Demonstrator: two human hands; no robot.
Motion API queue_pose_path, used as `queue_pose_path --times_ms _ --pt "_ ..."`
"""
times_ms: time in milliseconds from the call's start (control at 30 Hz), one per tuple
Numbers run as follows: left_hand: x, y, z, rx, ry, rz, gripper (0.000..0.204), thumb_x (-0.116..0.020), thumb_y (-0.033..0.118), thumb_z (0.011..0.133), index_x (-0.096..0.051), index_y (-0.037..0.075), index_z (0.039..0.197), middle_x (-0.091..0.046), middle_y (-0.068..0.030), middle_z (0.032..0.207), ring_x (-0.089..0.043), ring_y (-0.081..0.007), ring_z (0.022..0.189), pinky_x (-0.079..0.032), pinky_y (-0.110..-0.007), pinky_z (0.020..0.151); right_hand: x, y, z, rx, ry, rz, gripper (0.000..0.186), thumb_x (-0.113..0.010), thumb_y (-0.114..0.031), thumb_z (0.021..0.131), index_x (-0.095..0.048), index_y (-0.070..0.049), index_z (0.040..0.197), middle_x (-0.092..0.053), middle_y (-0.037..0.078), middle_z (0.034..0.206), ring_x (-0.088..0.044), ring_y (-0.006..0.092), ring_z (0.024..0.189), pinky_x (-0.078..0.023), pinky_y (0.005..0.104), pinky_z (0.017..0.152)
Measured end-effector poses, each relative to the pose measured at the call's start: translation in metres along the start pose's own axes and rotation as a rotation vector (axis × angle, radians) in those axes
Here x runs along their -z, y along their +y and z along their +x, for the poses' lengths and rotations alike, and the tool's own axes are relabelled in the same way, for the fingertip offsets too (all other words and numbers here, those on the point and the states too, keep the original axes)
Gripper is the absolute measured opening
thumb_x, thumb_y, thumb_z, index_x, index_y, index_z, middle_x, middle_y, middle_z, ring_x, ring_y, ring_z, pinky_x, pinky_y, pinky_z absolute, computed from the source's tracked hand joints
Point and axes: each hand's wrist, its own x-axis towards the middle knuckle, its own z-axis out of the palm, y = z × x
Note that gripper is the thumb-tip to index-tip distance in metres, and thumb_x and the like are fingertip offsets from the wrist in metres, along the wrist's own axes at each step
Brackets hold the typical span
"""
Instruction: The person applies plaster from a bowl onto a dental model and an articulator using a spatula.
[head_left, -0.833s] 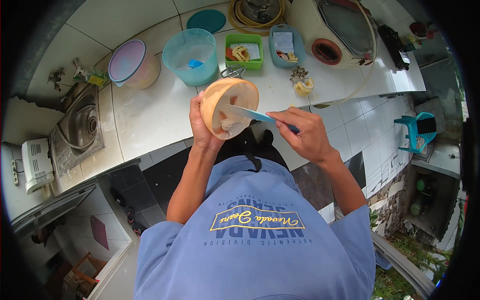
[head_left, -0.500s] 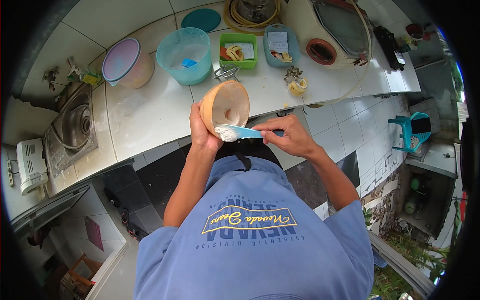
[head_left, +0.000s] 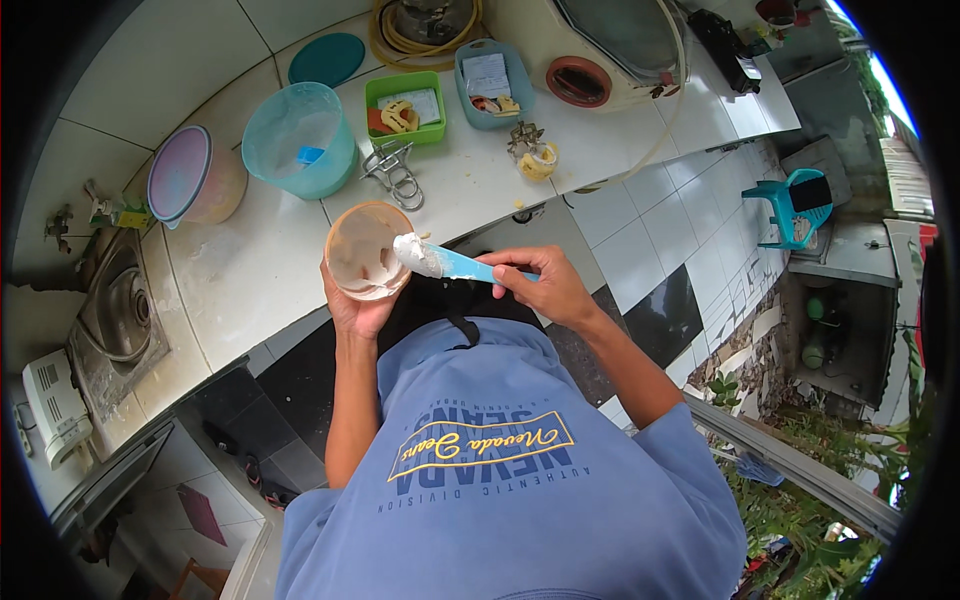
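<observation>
From where I stand, the left hand cups the bowl from below, fingers wrapped round its side, in the air by the front edge of the desk. There is one bowl, pale orange, its mouth turned up, with white paste smeared along the inner wall and a lump of it low inside. The right hand pinches one light blue spatula between thumb and fingers, its grip end mostly hidden. The spatula's long axis runs nearly level across the person's front, the tip pointing left and slightly away from the body, over the bowl's right rim; whether it touches the rim I can't tell. A thick dollop of white paste coats the tip. Behind, on the desk, stand two tubs: a lidded tub, its contents too hazy to name, and a teal tub holding one blue scoop and white residue. To their right sit one green tray, with a paper, yellowish pieces and a reddish-brown one, and one blue basket, with a paper and more small pieces. Two metal frames lie nearer: one bare, one joined to a cream cast.
</observation>
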Motion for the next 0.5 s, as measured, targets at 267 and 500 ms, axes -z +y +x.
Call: queue_pose_path --times_ms 267,500 --pt "-0.004 -0.003 -0.003 -0.035 0.051 -0.091 0.075 -0.065 0.051 0.088 -0.041 0.013 0.148 -0.042 -0.0183 0.15 -0.04 -0.0451 0.138 -0.034 -0.069 0.111 0.034 0.003 -0.01 -0.02 0.06 0.059 0.028 -0.063 -0.014 0.098 -0.071 -0.003 0.122 -0.066 -0.001 0.074 -0.045 0.001 0.059 -0.035 0.0203 0.051" --pt "0.049 0.047 0.017 0.064 0.031 -0.542 0.071 -0.069 0.039 0.09 -0.043 0.005 0.146 -0.042 -0.0233 0.147 -0.039 -0.046 0.137 -0.045 -0.057 0.107 0.089 0.013 -0.021 0.028 0.197 -0.012 0.028 -0.063 -0.014 0.098 -0.07 -0.002 0.123 -0.068 -0.001 0.077 -0.049 0.0018 0.062 -0.039 0.0203 0.055"
